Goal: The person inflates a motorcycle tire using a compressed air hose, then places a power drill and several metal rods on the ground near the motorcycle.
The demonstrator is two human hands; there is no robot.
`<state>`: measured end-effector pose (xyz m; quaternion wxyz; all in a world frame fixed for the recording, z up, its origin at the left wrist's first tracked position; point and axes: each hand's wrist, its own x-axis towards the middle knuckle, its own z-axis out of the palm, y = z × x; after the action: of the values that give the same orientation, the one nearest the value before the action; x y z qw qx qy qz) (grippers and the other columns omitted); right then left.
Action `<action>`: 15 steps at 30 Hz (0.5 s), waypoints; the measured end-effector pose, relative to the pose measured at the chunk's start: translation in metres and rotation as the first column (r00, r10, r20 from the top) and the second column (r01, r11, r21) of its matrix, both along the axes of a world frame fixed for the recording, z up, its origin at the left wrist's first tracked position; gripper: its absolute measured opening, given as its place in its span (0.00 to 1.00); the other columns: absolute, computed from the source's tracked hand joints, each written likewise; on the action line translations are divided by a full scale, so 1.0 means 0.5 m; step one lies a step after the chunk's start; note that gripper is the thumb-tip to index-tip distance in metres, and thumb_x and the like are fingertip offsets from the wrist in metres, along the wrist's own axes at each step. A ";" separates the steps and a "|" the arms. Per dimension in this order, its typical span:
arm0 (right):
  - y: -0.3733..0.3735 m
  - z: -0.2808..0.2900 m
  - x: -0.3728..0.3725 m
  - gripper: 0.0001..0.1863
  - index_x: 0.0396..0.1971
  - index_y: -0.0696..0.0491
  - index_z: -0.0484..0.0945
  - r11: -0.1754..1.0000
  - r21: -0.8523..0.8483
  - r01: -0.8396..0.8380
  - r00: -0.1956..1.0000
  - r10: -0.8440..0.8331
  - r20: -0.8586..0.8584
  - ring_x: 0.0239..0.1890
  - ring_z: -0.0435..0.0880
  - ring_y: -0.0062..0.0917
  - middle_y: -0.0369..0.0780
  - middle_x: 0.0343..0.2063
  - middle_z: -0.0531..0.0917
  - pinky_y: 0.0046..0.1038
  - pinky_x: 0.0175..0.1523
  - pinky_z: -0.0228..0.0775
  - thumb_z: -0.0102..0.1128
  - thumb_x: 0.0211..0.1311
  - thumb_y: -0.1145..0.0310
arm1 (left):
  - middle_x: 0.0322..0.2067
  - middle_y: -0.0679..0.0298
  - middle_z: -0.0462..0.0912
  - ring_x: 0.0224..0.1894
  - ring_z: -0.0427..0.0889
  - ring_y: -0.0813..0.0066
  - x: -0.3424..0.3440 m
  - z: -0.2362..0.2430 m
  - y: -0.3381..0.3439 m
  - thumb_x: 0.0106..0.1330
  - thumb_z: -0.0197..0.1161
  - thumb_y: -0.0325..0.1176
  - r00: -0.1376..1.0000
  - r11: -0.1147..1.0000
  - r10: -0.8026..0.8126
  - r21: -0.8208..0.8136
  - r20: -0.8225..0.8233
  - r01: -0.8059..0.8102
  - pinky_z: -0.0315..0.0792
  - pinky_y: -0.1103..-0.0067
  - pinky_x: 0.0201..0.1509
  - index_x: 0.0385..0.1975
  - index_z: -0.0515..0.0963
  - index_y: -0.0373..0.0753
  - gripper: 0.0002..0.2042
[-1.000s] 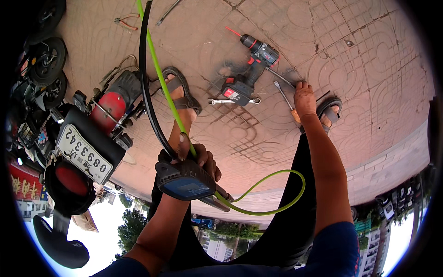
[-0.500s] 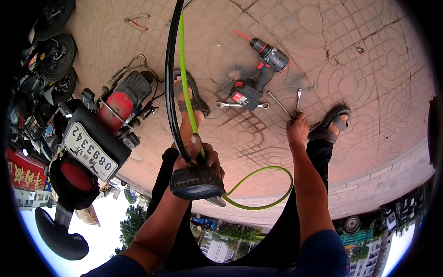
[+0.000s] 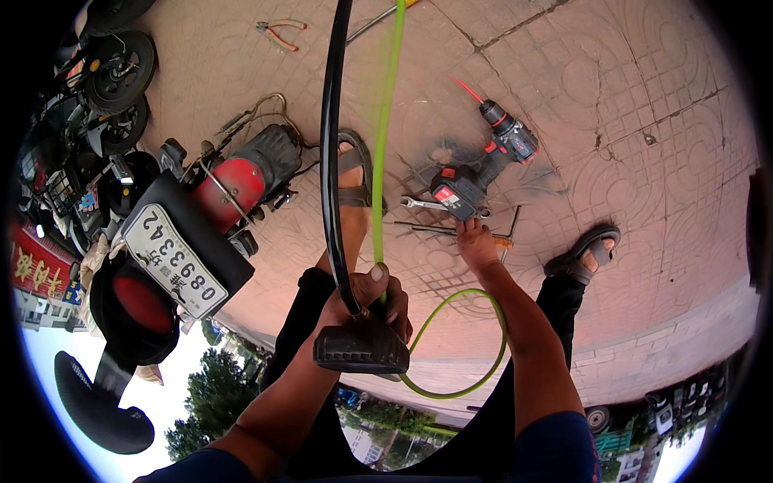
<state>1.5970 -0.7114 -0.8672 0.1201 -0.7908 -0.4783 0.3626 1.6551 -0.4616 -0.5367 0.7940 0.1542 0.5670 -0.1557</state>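
My left hand [image 3: 369, 294] grips a black hose [image 3: 331, 161] and a green hose [image 3: 389, 97], with a black gauge-like device [image 3: 360, 348] at its base and a loop of green hose [image 3: 452, 388] beside it. My right hand [image 3: 475, 241] is closed at the ring end of a silver wrench [image 3: 420, 202], just below the battery of a black-and-red drill [image 3: 503, 133]; what its fingers hold is partly hidden. Thin metal tools [image 3: 427, 227] and an orange-handled tool [image 3: 503, 241] lie beside it on the paving.
A motorbike [image 3: 233, 185] with a rear plate stands close at left, other bikes [image 3: 121, 72] beyond it. Red-handled pliers [image 3: 280, 36] and a metal rod [image 3: 366, 28] lie farther out on the pavement [image 3: 612, 161]. My sandalled feet [image 3: 592, 253] flank the tools.
My right hand has moved leftward from the screwdrivers to the wrench and drill base. The hoses in my left hand now stand more upright, and the view has shifted.
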 end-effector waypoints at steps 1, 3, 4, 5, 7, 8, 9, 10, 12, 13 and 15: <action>0.002 -0.011 -0.002 0.17 0.48 0.56 0.77 0.997 0.080 -0.005 0.997 -0.002 0.084 0.41 0.83 0.35 0.46 0.40 0.80 0.36 0.38 0.77 0.58 0.58 0.71 | 0.17 0.60 0.75 0.21 0.83 0.63 0.007 0.006 0.002 0.78 0.53 0.54 1.000 1.000 -0.014 0.011 -0.019 0.014 0.76 0.72 0.29 0.19 0.72 0.38 0.28; -0.012 -0.047 -0.030 0.15 0.44 0.55 0.77 0.999 -0.022 0.037 0.991 -0.033 0.127 0.39 0.83 0.34 0.45 0.39 0.80 0.36 0.37 0.77 0.60 0.57 0.70 | 0.17 0.60 0.74 0.22 0.82 0.64 0.008 0.010 0.014 0.78 0.53 0.55 0.999 0.999 -0.034 0.010 0.006 0.034 0.75 0.72 0.29 0.19 0.71 0.38 0.28; -0.016 -0.067 -0.036 0.14 0.42 0.54 0.77 0.996 -0.070 0.062 0.987 -0.051 0.155 0.38 0.83 0.34 0.44 0.38 0.80 0.36 0.37 0.77 0.62 0.56 0.69 | 0.18 0.60 0.74 0.22 0.82 0.66 0.007 0.011 0.017 0.78 0.54 0.53 1.000 1.000 0.004 -0.019 0.027 -0.003 0.75 0.73 0.28 0.21 0.71 0.38 0.27; -0.020 -0.072 -0.036 0.11 0.40 0.54 0.77 0.993 -0.102 0.065 0.990 -0.052 0.128 0.36 0.84 0.35 0.44 0.36 0.81 0.37 0.37 0.77 0.61 0.58 0.69 | 0.18 0.61 0.74 0.22 0.82 0.67 0.014 0.015 0.023 0.79 0.55 0.52 1.000 0.999 -0.021 -0.025 -0.013 0.020 0.75 0.73 0.28 0.22 0.71 0.38 0.25; -0.026 -0.064 -0.031 0.05 0.36 0.52 0.78 0.982 -0.180 0.065 0.996 -0.052 0.079 0.31 0.85 0.38 0.43 0.32 0.82 0.41 0.38 0.79 0.59 0.61 0.69 | 0.16 0.56 0.76 0.20 0.79 0.62 0.029 0.021 0.035 0.77 0.56 0.53 0.993 0.996 -0.084 -0.041 -0.082 0.080 0.75 0.70 0.32 0.19 0.72 0.38 0.27; -0.021 -0.047 -0.026 0.05 0.35 0.52 0.78 0.981 -0.175 0.084 0.996 -0.088 -0.019 0.30 0.85 0.39 0.43 0.31 0.82 0.42 0.38 0.79 0.60 0.61 0.68 | 0.16 0.56 0.76 0.20 0.79 0.63 0.018 0.017 0.037 0.78 0.56 0.52 0.995 0.996 -0.050 -0.075 -0.083 0.044 0.73 0.70 0.30 0.19 0.72 0.37 0.27; -0.022 -0.022 -0.014 0.06 0.34 0.52 0.78 0.980 -0.175 0.094 0.986 -0.116 -0.117 0.30 0.86 0.40 0.43 0.30 0.82 0.42 0.38 0.79 0.61 0.61 0.67 | 0.16 0.56 0.76 0.20 0.78 0.63 0.024 0.021 0.044 0.78 0.56 0.51 0.996 0.996 -0.058 -0.072 -0.073 0.052 0.73 0.70 0.29 0.19 0.72 0.37 0.27; -0.030 0.010 0.005 0.06 0.33 0.52 0.78 0.979 -0.180 0.100 0.968 -0.138 -0.211 0.29 0.86 0.41 0.43 0.30 0.83 0.43 0.38 0.80 0.62 0.61 0.66 | 0.16 0.56 0.76 0.20 0.78 0.63 0.029 0.027 0.053 0.78 0.56 0.51 0.996 0.996 -0.061 -0.071 -0.061 0.057 0.73 0.70 0.29 0.19 0.72 0.37 0.27; -0.054 0.084 0.062 0.11 0.33 0.53 0.79 0.976 -0.220 0.001 0.958 -0.064 -0.279 0.31 0.87 0.43 0.45 0.31 0.84 0.43 0.40 0.80 0.66 0.59 0.61 | 0.16 0.56 0.75 0.20 0.78 0.63 0.037 0.037 0.068 0.78 0.55 0.51 0.999 0.997 -0.018 -0.071 -0.033 0.016 0.72 0.69 0.28 0.19 0.72 0.37 0.27; -0.057 0.125 0.109 0.13 0.32 0.52 0.79 0.975 -0.221 -0.023 0.945 -0.051 -0.322 0.31 0.87 0.42 0.45 0.30 0.85 0.42 0.39 0.80 0.68 0.58 0.58 | 0.16 0.56 0.75 0.20 0.78 0.64 0.038 0.047 0.077 0.78 0.55 0.51 1.000 0.998 0.007 -0.065 -0.022 -0.008 0.71 0.69 0.27 0.19 0.72 0.37 0.27; -0.042 0.217 0.234 0.16 0.28 0.51 0.80 0.970 -0.230 -0.075 0.942 -0.006 -0.335 0.31 0.88 0.41 0.44 0.26 0.85 0.41 0.38 0.80 0.71 0.57 0.55 | 0.18 0.60 0.75 0.22 0.80 0.66 0.039 0.071 0.098 0.78 0.56 0.49 0.992 0.983 0.126 -0.137 0.004 -0.125 0.74 0.71 0.29 0.20 0.72 0.38 0.25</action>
<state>1.7140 -0.7321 -0.7588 0.0967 -0.7180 -0.4176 0.5483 1.6748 -0.4125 -0.5012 0.8146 0.0642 0.5585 -0.1429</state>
